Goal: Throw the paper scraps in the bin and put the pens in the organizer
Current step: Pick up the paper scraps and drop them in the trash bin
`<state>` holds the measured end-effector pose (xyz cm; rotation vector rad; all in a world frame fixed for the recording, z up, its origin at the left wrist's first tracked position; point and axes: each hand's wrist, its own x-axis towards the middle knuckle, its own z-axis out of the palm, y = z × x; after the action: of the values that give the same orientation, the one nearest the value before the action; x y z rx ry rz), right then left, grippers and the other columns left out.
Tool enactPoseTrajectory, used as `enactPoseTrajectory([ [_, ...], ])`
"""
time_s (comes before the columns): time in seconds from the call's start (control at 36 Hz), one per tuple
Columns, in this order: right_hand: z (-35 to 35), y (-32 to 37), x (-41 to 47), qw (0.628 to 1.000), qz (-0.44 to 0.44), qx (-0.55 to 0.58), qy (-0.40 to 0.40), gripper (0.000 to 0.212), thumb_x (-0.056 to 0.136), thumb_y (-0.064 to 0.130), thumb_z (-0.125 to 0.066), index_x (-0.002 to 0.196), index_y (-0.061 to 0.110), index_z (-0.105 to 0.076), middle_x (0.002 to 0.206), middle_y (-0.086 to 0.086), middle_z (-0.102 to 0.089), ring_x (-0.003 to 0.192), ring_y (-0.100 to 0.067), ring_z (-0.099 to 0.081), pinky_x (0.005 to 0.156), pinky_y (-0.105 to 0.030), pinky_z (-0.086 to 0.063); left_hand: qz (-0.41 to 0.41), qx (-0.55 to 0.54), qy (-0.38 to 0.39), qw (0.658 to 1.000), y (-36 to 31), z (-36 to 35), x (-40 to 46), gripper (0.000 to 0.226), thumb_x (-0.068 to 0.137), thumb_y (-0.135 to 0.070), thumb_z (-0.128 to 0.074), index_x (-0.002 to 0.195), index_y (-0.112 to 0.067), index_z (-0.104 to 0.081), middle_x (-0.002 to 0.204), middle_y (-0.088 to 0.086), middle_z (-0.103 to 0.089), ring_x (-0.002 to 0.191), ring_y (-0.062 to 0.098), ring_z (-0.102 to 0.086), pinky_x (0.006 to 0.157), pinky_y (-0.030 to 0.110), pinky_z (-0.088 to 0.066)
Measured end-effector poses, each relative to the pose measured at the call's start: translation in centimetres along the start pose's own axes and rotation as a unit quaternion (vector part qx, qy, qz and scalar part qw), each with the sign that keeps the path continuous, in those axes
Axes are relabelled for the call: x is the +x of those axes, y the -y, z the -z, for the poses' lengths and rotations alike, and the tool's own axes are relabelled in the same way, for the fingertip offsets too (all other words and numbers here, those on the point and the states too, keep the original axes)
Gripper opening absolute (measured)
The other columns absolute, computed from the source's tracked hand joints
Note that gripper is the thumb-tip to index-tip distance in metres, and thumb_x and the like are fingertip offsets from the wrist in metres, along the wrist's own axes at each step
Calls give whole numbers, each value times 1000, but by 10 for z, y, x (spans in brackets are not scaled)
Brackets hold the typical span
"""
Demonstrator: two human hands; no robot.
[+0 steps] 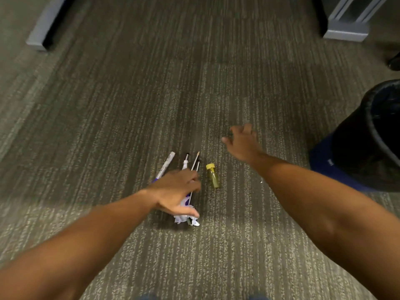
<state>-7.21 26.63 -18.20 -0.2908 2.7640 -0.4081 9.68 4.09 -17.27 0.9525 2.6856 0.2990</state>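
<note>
My left hand [176,192] is low over the carpet, its fingers closed round a bundle of pens [166,165] whose tips fan out past the knuckles. A crumpled white paper scrap [184,219] pokes out under the palm of the same hand. A yellow highlighter [213,176] lies on the carpet just right of that hand, apart from it. My right hand [242,141] reaches forward over bare carpet with fingers spread and nothing in it. The black-lined bin [368,118] stands at the right edge, right of my right forearm.
Grey furniture feet stand at the far left [41,33] and far right [346,31]. A tiny white fleck [261,181] lies on the carpet by my right forearm. A dark object [395,61] shows at the right edge beyond the bin.
</note>
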Motion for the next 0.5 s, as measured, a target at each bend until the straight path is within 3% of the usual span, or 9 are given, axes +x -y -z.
enactPoseTrajectory([
  [0.14,-3,-3,-1,999,3,-32,33,65,89,62,-55,136,21,-39,145,-24,-22,131,-54,-29,99,-61,-40,2,2,75,997,-3,-14,-10,89,66,-95,-37,130,-33,-41,124,4,-41,108,20,-46,92,45,-45],
  [0.22,-7,-10,-3,997,15,-45,64,59,88,61,-58,131,24,-43,144,-22,-22,131,-51,-29,101,-60,-39,-9,-1,116,993,-3,-24,-14,87,68,-90,-43,138,-39,-33,133,4,-35,114,23,-46,91,46,-47],
  [0.33,-13,-16,-8,993,41,-49,96,32,93,41,-60,118,23,-49,141,-19,-26,126,-46,-37,98,-54,-43,-12,-19,130,991,-9,-31,-16,80,75,-84,-44,141,-42,-25,137,4,-31,108,24,-51,74,38,-52],
  [0.42,-12,-20,-15,992,62,-34,106,10,95,23,-57,103,21,-50,132,-16,-34,101,-36,-52,83,-41,-47,-19,9,142,990,-15,-29,-16,68,82,-77,-44,137,-38,-30,134,8,-38,105,22,-52,69,37,-55],
  [0.5,-8,-24,-19,990,68,-28,119,18,90,2,-53,94,19,-55,136,-20,-40,88,-24,-49,73,-33,-40,-34,34,141,989,-23,-24,-16,50,88,-62,-53,123,-29,-39,129,7,-44,107,22,-53,73,38,-58],
])
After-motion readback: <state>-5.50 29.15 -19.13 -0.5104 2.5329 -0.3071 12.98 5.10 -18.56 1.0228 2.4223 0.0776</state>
